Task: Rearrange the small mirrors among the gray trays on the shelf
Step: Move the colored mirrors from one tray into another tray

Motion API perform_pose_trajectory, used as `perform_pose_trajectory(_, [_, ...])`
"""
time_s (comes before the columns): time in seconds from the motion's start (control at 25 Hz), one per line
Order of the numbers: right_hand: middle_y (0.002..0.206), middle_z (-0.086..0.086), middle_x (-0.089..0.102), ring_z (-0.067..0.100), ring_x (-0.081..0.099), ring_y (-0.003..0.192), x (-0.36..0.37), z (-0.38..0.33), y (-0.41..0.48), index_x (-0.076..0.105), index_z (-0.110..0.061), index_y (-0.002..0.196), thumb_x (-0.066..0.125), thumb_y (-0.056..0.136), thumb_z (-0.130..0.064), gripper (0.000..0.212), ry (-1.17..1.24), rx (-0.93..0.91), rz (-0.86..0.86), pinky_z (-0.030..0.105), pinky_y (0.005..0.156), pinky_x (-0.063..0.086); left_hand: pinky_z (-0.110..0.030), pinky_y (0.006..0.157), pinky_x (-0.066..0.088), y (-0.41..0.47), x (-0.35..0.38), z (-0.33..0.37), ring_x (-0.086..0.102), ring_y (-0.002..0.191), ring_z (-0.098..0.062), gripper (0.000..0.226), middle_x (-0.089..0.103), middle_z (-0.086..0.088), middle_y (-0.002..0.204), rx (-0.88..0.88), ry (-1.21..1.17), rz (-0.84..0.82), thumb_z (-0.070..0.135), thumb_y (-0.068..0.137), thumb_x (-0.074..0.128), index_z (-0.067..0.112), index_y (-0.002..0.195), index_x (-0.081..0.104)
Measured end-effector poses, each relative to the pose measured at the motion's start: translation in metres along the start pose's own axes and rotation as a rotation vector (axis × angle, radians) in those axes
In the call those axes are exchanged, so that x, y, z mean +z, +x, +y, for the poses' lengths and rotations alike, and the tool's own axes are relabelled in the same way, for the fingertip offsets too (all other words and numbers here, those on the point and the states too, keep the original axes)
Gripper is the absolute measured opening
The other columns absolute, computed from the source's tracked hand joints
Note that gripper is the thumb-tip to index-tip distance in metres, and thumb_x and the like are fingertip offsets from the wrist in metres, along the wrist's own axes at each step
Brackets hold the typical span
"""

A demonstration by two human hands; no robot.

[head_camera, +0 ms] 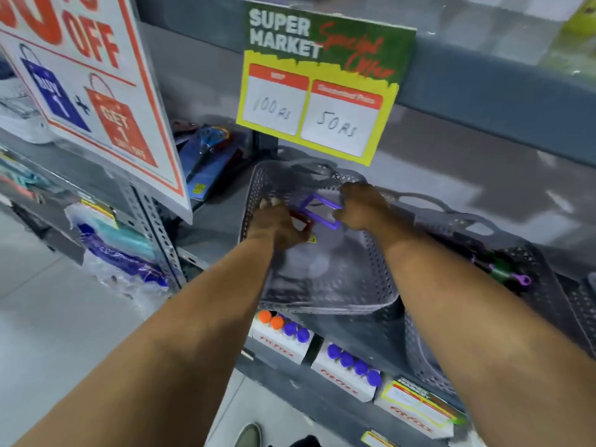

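Note:
A gray perforated tray (325, 291) sits on the shelf in front of me. Over its far end my right hand (362, 206) grips a small mirror with a purple frame (317, 209), held tilted. My left hand (274, 222) is closed around a small mirror with a red frame (301, 219), just left of the purple one and partly hidden by my fingers. A second gray tray (516, 250) stands to the right, holding small green and purple items (506, 272). The picture is blurred by motion.
A green and yellow price sign (322, 88) hangs above the trays. A large sale poster (93, 91) stands at the left. Packaged goods (206, 162) lie behind it. Boxes of bottles with orange and purple caps (342, 359) fill the shelf below.

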State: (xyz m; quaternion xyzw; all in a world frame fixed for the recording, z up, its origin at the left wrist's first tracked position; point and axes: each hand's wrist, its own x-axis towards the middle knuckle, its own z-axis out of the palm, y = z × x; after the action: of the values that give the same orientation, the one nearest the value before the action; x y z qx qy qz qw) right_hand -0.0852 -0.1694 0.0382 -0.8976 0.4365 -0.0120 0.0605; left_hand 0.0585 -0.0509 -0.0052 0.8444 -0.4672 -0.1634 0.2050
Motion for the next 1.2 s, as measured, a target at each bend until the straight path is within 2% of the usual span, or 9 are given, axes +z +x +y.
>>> perform_pose_trajectory(0.16, [0.119, 0.023, 0.061, 0.036, 0.056, 0.111, 0.011, -0.007, 0.017, 0.058, -0.001, 0.118, 0.068, 0.081, -0.034, 0.05, -0.053, 0.027, -0.067, 0.033, 0.088, 0.043, -0.037, 0.1, 0.043, -0.001, 0.006, 0.001, 0.049, 0.12, -0.032, 0.092, 0.055, -0.018, 0.127, 0.016, -0.043, 0.039, 0.063, 0.061, 0.075, 0.003, 0.126, 0.049])
perform_pose_trajectory(0.32, [0.112, 0.025, 0.063, 0.036, 0.06, 0.1, 0.021, -0.008, 0.026, 0.058, 0.004, 0.112, 0.072, 0.08, -0.031, 0.049, 0.01, 0.071, -0.145, 0.029, 0.071, 0.039, -0.034, 0.095, 0.048, 0.001, 0.007, 0.002, 0.059, 0.111, -0.028, 0.087, 0.061, -0.012, 0.12, -0.068, -0.047, -0.003, 0.066, 0.057, 0.075, 0.009, 0.118, 0.054])
perform_pose_trajectory(0.44, [0.105, 0.022, 0.067, 0.032, 0.062, 0.089, 0.024, -0.005, 0.032, 0.06, 0.002, 0.112, 0.078, 0.075, -0.024, 0.049, 0.052, 0.08, -0.239, 0.03, 0.069, 0.043, -0.033, 0.091, 0.046, 0.0, 0.009, 0.006, 0.059, 0.108, -0.033, 0.045, 0.061, -0.017, 0.114, -0.039, -0.032, 0.078, 0.064, 0.064, 0.072, 0.025, 0.08, 0.056])
perform_pose_trajectory(0.64, [0.105, 0.019, 0.069, 0.03, 0.064, 0.089, 0.028, -0.001, 0.035, 0.063, 0.001, 0.11, 0.082, 0.07, -0.024, 0.05, 0.058, 0.072, -0.263, 0.031, 0.074, 0.05, -0.034, 0.094, 0.047, 0.004, 0.007, 0.008, 0.061, 0.107, -0.028, 0.073, 0.066, -0.01, 0.112, -0.076, 0.023, 0.048, 0.07, 0.062, 0.068, 0.014, 0.107, 0.06])
perform_pose_trajectory(0.72, [0.1, 0.02, 0.069, 0.028, 0.061, 0.08, 0.025, -0.003, 0.033, 0.063, 0.001, 0.102, 0.083, 0.067, -0.026, 0.049, 0.034, 0.082, -0.219, 0.028, 0.065, 0.043, -0.033, 0.095, 0.046, 0.0, 0.006, 0.01, 0.064, 0.102, -0.024, 0.043, 0.068, -0.005, 0.108, -0.044, 0.025, 0.066, 0.069, 0.061, 0.069, 0.032, 0.081, 0.061])
perform_pose_trajectory(0.8, [0.1, 0.021, 0.068, 0.031, 0.062, 0.083, 0.02, -0.004, 0.027, 0.063, -0.001, 0.1, 0.081, 0.065, -0.029, 0.049, -0.004, 0.075, -0.141, 0.028, 0.063, 0.04, -0.033, 0.094, 0.046, -0.003, 0.004, 0.012, 0.064, 0.101, -0.026, 0.039, 0.068, -0.007, 0.106, -0.035, 0.042, 0.105, 0.069, 0.059, 0.068, 0.034, 0.066, 0.054])
perform_pose_trajectory(0.96, [0.107, 0.018, 0.064, 0.035, 0.062, 0.094, -0.001, 0.005, 0.007, 0.058, -0.009, 0.11, 0.081, 0.061, -0.036, 0.061, 0.01, 0.049, 0.074, 0.03, 0.064, 0.041, -0.035, 0.098, 0.045, -0.005, -0.006, 0.027, 0.058, 0.111, -0.029, 0.111, 0.063, -0.01, 0.116, -0.078, 0.107, 0.088, 0.078, 0.031, 0.066, 0.01, 0.117, 0.054])
perform_pose_trajectory(1.08, [0.107, 0.014, 0.063, 0.035, 0.061, 0.094, -0.023, 0.022, -0.01, 0.053, -0.008, 0.113, 0.079, 0.063, -0.043, 0.066, 0.06, 0.137, 0.118, 0.032, 0.064, 0.041, -0.035, 0.087, 0.054, -0.008, -0.02, 0.05, 0.066, 0.099, -0.023, 0.087, 0.069, -0.003, 0.104, -0.017, 0.098, 0.104, 0.075, 0.036, 0.057, 0.022, 0.105, 0.064])
perform_pose_trajectory(1.2, [0.103, 0.011, 0.061, 0.031, 0.059, 0.09, -0.044, 0.052, -0.043, 0.051, -0.008, 0.111, 0.075, 0.067, -0.047, 0.063, 0.103, 0.262, 0.168, 0.032, 0.063, 0.041, -0.035, 0.081, 0.056, -0.019, -0.025, 0.083, 0.066, 0.091, -0.017, 0.06, 0.071, 0.005, 0.096, 0.165, 0.025, -0.009, 0.053, 0.043, 0.071, 0.027, 0.097, 0.068])
